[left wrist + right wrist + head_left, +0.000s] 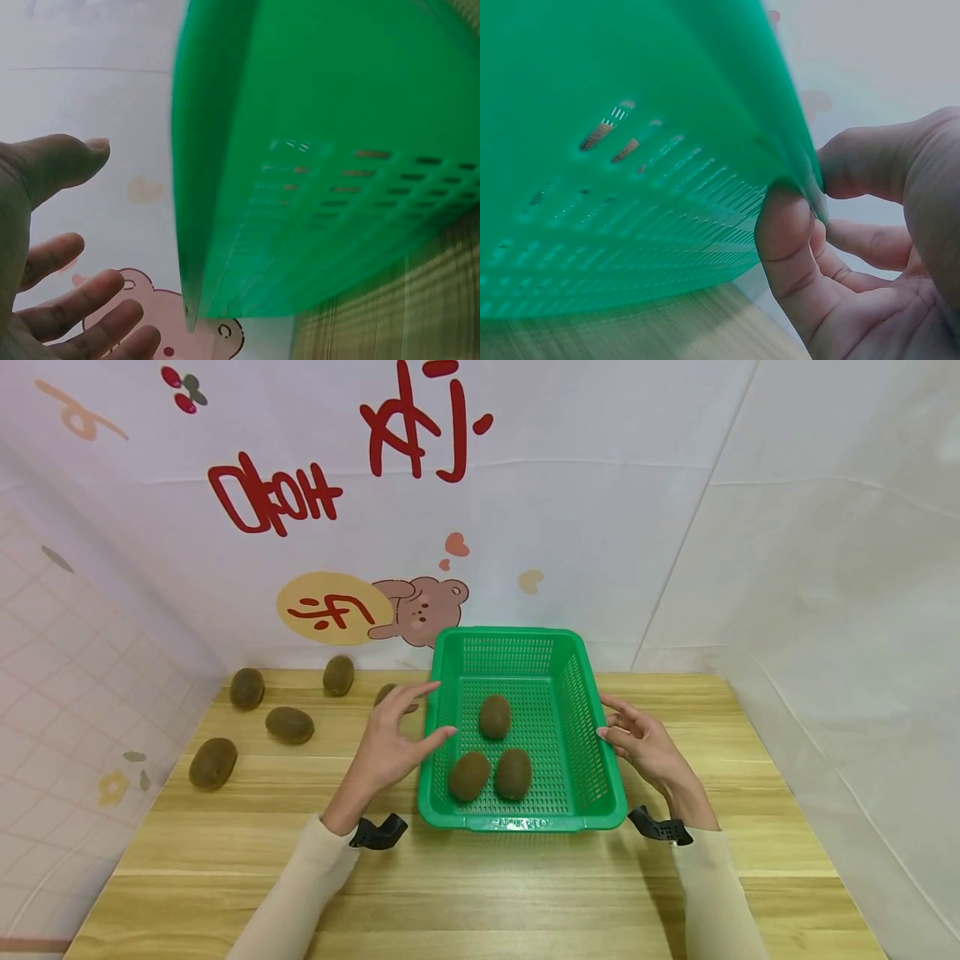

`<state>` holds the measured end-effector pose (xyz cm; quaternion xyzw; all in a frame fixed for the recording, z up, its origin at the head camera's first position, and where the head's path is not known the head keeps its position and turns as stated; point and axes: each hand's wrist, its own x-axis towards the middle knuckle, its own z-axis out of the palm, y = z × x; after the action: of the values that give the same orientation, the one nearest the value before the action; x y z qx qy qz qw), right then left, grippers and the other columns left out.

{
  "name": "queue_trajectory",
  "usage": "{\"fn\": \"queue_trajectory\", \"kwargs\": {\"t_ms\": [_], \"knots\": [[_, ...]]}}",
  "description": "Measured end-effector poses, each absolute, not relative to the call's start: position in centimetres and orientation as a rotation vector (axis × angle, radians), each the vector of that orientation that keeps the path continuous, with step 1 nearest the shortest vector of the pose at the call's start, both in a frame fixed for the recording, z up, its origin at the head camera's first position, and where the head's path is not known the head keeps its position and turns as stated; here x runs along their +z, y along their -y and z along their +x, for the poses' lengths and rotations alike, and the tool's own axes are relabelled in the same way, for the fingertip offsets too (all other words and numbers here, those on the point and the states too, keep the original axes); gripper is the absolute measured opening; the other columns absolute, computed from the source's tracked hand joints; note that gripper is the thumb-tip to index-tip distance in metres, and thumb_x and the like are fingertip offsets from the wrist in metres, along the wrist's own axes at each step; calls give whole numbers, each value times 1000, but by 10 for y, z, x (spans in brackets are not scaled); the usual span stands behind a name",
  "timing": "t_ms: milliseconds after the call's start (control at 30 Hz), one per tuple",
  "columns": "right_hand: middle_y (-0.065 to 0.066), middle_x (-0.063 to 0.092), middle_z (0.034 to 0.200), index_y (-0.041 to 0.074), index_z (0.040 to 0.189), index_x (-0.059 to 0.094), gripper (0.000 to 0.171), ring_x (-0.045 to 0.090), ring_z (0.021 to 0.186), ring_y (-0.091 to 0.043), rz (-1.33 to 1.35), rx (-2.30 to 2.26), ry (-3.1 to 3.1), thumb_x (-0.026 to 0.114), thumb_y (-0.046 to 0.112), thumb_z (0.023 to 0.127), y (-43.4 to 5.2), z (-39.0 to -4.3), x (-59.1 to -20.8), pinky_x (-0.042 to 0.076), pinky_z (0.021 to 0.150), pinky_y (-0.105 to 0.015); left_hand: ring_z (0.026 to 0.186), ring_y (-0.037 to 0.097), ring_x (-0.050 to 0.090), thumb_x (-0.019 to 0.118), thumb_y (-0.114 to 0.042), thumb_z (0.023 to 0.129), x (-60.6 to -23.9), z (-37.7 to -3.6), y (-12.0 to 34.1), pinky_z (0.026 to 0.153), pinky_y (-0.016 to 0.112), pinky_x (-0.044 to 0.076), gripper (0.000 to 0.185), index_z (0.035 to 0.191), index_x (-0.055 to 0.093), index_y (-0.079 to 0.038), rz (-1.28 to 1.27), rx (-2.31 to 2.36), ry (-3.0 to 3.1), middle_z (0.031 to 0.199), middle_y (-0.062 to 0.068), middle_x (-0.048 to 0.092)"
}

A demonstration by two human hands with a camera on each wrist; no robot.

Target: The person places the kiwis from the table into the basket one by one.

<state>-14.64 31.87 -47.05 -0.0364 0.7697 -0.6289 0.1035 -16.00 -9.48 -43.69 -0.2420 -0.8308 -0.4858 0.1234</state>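
Observation:
A green plastic basket (465, 821) with perforated walls stands on the wooden table, three brown kiwis in it: one kiwi (495, 717) towards the middle, two nearer the front. At its right rim, my right hand (651, 750) pinches the edge between thumb and fingers; the right wrist view shows the thumb and fingers on either side of the green rim (791, 142). My left hand (386, 745) hovers by the left rim, thumb and fingers spread. A gap separates that left hand (75, 300) from the basket wall (225, 187) in the left wrist view.
Several kiwis lie on the table's left side, among them a kiwi (289, 725) and another kiwi (213, 764) nearer the left edge. One kiwi (386, 693) is partly hidden behind my left hand. A printed white cloth (570, 510) rises behind the table (487, 902).

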Motion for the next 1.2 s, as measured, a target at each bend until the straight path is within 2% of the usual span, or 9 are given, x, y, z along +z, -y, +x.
{"fn": "queue_trajectory", "kwargs": {"t_ms": [167, 500, 767, 900, 1000, 1200], "knots": [[-8, 54, 116, 18, 161, 34, 68, 55, 88, -9, -101, -1866, -2261, 66, 22, 102, -318, -146, -469, 52, 75, -21, 134, 26, 53, 87, -30, 84, -438, -165, 101, 110, 49, 49, 71, 148, 55, -21, -643, -1402, 2462, 145, 7, 56], [-9, 52, 117, 19, 161, 34, 68, 53, 85, -8, -98, -1862, -2263, 66, 23, 102, -318, -146, -469, 49, 71, -24, 147, 32, 41, 85, -37, 85, -449, -179, 119, 117, 62, 37, 83, 156, 43, -27, -479, -1352, 2568, 159, 8, 42], [-8, 53, 116, 18, 162, 32, 70, 56, 88, -8, -98, -1894, -2227, 67, 22, 101, -317, -146, -469, 52, 75, -21, 150, 36, 34, 85, -37, 84, -467, -193, 134, 119, 63, 32, 90, 158, 38, -16, -422, -1246, 2597, 160, 14, 38], [-7, 53, 115, 18, 162, 32, 69, 52, 84, -8, -96, -1881, -2246, 67, 23, 102, -318, -146, -469, 48, 70, -22, 150, 39, 30, 86, -34, 84, -476, -200, 139, 120, 65, 30, 92, 158, 36, -11, -384, -1215, 2632, 161, 17, 35], [-7, 53, 115, 18, 162, 33, 69, 50, 81, -8, -95, -1868, -2262, 66, 23, 102, -318, -146, -469, 45, 67, -24, 152, 40, 28, 85, -33, 85, -482, -204, 142, 120, 66, 29, 94, 159, 33, -11, -339, -1228, 2661, 163, 18, 31], [-7, 53, 116, 18, 162, 33, 69, 52, 83, -7, -84, -1874, -2253, 67, 23, 102, -318, -146, -469, 47, 69, -23, 153, 42, 25, 84, -37, 86, -495, -214, 147, 121, 66, 27, 96, 161, 29, -11, -274, -1268, 2691, 165, 21, 26]]}}
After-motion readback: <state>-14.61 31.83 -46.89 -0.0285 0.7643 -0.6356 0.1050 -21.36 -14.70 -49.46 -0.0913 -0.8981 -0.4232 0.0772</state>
